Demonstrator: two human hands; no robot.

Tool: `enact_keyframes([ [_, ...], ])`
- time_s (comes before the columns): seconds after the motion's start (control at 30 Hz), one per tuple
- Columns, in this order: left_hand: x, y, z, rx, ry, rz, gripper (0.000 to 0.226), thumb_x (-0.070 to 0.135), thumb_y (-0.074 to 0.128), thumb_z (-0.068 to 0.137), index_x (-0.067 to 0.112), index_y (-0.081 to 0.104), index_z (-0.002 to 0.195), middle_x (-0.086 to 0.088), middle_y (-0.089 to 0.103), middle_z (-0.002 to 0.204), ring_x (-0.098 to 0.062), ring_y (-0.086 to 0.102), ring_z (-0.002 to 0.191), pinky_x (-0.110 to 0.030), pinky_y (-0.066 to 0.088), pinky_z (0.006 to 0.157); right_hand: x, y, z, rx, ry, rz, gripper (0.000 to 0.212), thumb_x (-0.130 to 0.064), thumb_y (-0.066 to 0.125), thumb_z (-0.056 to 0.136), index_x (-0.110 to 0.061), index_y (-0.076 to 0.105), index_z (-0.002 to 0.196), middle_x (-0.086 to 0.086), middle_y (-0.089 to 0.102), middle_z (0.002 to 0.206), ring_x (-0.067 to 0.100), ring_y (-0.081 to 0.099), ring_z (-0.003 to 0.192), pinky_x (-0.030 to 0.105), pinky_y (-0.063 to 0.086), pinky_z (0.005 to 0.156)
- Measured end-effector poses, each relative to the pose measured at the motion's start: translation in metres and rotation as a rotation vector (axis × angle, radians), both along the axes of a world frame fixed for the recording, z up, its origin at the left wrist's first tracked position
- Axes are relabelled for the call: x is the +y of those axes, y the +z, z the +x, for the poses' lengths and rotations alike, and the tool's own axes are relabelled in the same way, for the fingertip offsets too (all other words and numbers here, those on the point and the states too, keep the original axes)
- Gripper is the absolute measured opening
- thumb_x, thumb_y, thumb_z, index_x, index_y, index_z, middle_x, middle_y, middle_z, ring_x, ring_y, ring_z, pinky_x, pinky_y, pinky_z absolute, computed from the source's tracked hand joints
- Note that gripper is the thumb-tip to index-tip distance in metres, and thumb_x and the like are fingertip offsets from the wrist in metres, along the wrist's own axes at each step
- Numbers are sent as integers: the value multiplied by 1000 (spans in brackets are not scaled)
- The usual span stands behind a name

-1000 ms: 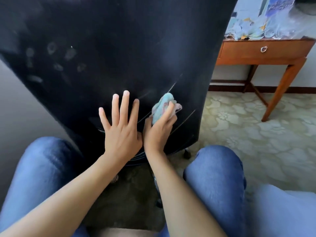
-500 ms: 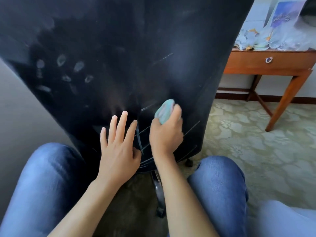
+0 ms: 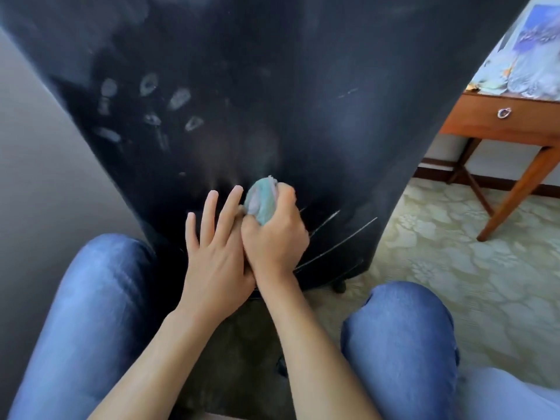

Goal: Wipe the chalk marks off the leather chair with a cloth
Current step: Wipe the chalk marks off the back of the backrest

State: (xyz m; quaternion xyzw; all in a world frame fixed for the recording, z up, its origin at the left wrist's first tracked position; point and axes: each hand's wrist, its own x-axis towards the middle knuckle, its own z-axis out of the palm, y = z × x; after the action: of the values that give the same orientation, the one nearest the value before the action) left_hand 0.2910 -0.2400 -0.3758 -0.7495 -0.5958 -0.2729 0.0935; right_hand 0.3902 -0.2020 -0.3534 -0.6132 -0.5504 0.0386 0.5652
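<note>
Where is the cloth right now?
In the head view the cloth is bunched in the right hand, pressed low on the back of the black chair, just right of the left hand and left of the white chalk lines.

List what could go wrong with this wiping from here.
1. The right hand rubs the balled cloth right beside the left hand, which may block the stroke.
2. The white lines to the right and the smudges higher on the chair could get missed.
3. The chair could roll if the left hand lets go.
</note>
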Motion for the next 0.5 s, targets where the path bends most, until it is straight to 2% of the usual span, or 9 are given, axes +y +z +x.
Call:
enact_keyframes([
  [0.07,0,-2,-7,-7,27,-5,71,24,57,88,15,42,157,1,4,176,-33,-7,161,-66,8,124,-2,-8,-5,-141,39,32,40,-40,65,82,-29,52,117,-11,65,104,11,66,83,30,53,55],
  [0.1,-1,-3,-10,-12,25,-4,74,18,61,86,15,41,157,0,2,176,-34,-8,161,-68,9,124,1,-5,2,-147,-17,48,37,-42,64,83,-30,53,116,-11,65,101,14,65,82,29,50,55],
  [0.17,-2,-3,-16,-8,7,-20,80,10,67,83,16,39,158,-1,1,176,-34,-7,161,-71,10,123,12,4,28,34,-235,10,32,-43,60,86,-34,53,116,-11,66,99,20,65,85,31,44,62],
  [0.23,-5,-2,-20,-7,-9,-12,82,8,69,83,18,39,159,-2,1,176,-31,-5,162,-72,12,123,28,12,63,366,-450,-23,30,-43,59,91,-38,53,120,-15,67,99,23,66,92,32,42,70],
  [0.27,-6,-2,-20,-11,-16,-7,81,8,69,84,19,39,159,-3,1,176,-30,-5,162,-71,12,123,35,13,74,474,-500,-10,30,-41,58,92,-38,54,121,-16,66,100,23,66,93,32,43,72],
  [0.33,-9,-5,-23,-31,-12,-7,80,8,68,85,20,40,158,-4,0,176,-30,-6,162,-70,11,123,40,11,66,552,-461,-3,28,-38,58,92,-36,54,119,-15,69,102,23,67,92,32,47,73],
  [0.4,-10,-6,-27,-82,9,-4,79,6,68,83,20,42,157,-5,1,176,-32,-5,162,-71,14,123,30,-3,25,429,-356,-24,29,-32,63,88,-33,52,114,-14,68,95,22,68,85,35,52,70],
  [0.5,-9,-10,-29,-149,19,-7,81,2,66,80,18,44,156,-6,3,175,-34,-1,162,-71,21,120,8,-35,-24,83,-68,23,33,-32,68,83,-24,55,112,-12,65,93,18,66,76,31,51,58],
])
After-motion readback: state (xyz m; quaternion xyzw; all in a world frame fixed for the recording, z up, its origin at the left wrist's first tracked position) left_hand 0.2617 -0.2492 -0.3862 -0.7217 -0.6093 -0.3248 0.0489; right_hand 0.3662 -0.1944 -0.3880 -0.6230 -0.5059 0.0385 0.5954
